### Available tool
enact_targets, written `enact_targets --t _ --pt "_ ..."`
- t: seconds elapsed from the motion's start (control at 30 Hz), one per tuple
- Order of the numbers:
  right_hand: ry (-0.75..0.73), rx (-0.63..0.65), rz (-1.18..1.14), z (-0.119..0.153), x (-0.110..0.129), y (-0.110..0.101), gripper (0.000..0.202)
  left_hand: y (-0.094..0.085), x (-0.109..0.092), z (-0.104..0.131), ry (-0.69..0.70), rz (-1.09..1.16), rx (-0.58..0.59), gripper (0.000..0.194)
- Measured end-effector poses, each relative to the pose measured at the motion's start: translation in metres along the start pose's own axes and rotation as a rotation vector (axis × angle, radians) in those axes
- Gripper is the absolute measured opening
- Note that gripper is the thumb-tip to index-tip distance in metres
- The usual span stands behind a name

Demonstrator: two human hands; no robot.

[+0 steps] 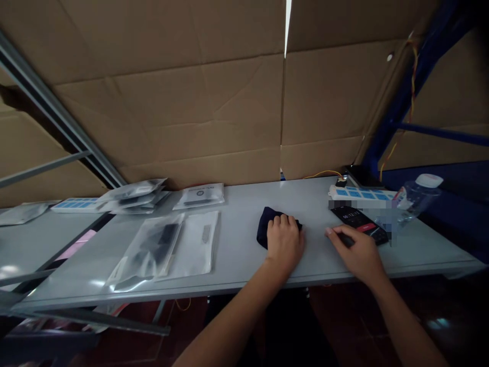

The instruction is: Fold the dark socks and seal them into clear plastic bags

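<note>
My left hand (284,239) rests on a small folded dark navy cloth (263,227), fingers curled over it and pressing it to the table. Part of the cloth is hidden under the palm. To the right, my right hand (361,252) is closed, thumb and forefinger drawn together just above the tabletop. Something dark shows between its thumb and fingers, too unclear to name. Just beyond that hand lies a phone (361,220) with a lit timer on its dark screen.
On the left of the grey table (237,255) lie a clear bag with dark cloth (153,244), a flat white package (196,242) and stacked bags (133,193). A power strip (361,193) and plastic bottle (418,196) stand right. Cardboard (229,112) walls the back.
</note>
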State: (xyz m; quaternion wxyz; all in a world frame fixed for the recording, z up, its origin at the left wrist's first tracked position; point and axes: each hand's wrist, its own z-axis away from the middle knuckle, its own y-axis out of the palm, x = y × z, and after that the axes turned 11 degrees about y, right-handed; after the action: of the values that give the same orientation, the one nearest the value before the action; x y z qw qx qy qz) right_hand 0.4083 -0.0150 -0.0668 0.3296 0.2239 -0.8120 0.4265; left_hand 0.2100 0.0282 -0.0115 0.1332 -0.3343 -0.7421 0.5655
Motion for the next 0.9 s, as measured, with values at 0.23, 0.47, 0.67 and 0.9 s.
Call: enact_targets --t 0.23,0.47,0.67,0.9 --pt "-0.294 0.116 0.039 -0.005 0.035 0.007 0.025 -0.073 0.067 0.067 -0.089 -0.047 -0.218 0.029" --pt "-0.611 0.58 0.23 -0.023 0.093 0.06 0.061 -0.092 0.147 0.113 -0.502 -0.343 0.142 0.033" --pt "-0.524 0.602 0.331 0.016 0.096 0.041 0.082 -0.088 0.131 0.124 -0.337 -0.266 0.218 0.029" --pt "-0.586 0.492 0.445 0.072 0.074 0.008 0.104 -0.088 0.117 0.134 0.189 -0.078 0.186 0.068"
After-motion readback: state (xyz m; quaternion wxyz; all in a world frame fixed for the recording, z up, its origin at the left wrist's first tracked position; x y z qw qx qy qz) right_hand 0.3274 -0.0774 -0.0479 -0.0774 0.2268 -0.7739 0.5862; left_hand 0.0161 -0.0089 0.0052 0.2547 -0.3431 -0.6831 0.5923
